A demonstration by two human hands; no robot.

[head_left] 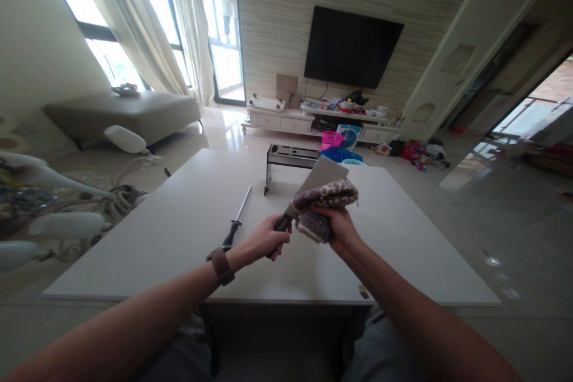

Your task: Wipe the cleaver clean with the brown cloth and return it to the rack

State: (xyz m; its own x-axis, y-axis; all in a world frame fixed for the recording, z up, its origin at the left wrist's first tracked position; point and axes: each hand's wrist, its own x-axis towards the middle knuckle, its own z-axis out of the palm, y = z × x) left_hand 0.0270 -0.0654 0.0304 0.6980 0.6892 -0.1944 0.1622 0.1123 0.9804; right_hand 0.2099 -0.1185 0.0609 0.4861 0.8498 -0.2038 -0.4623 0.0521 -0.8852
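Note:
My left hand [268, 237] is closed around the black handle of a kitchen cleaver [323, 174]. Its broad grey blade points up and away to the right over the table. With my right hand [342, 228] I grip a brown-and-white fuzzy cloth [329, 198], folded over the blade's lower part near the handle. The cloth hides that part of the blade and most of my right fingers. Left of my left hand, a honing steel [239, 215] with a black handle lies on the white table [179, 233]. Beyond the cleaver stands a black-framed knife rack [293, 155].
A small yellowish-dark object [363, 291] lies by the table's near edge. Past the far edge are a pink basket [331, 140] and a blue plastic item [342, 154]. White lamp shades [67, 224] and hoses crowd the floor at left. A low cabinet [290, 122] stands under the television.

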